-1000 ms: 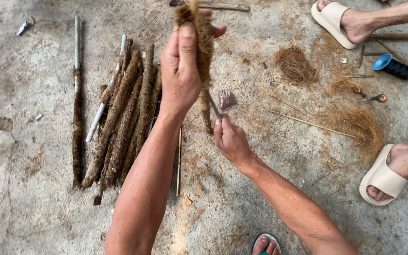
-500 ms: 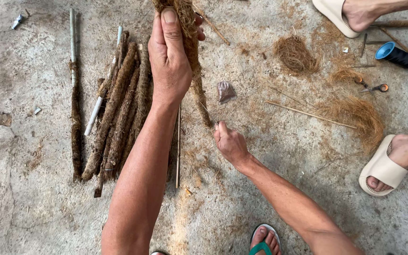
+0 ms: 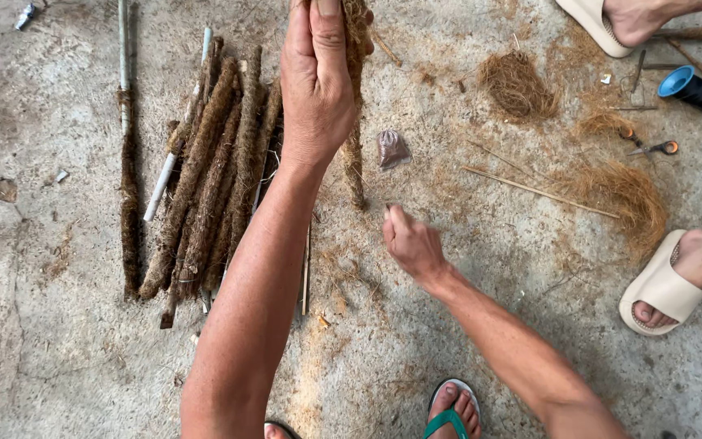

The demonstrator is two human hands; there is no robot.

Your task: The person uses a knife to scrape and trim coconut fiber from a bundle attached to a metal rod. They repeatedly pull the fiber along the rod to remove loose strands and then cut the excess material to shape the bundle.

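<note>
Now raised higher than a second ago, the left hand (image 3: 318, 89) grips the upright fibre-wrapped stick (image 3: 354, 162) — the right hand (image 3: 413, 244), loosely curled and empty, has dropped below its lower end — above the concrete floor (image 3: 58, 349).
</note>
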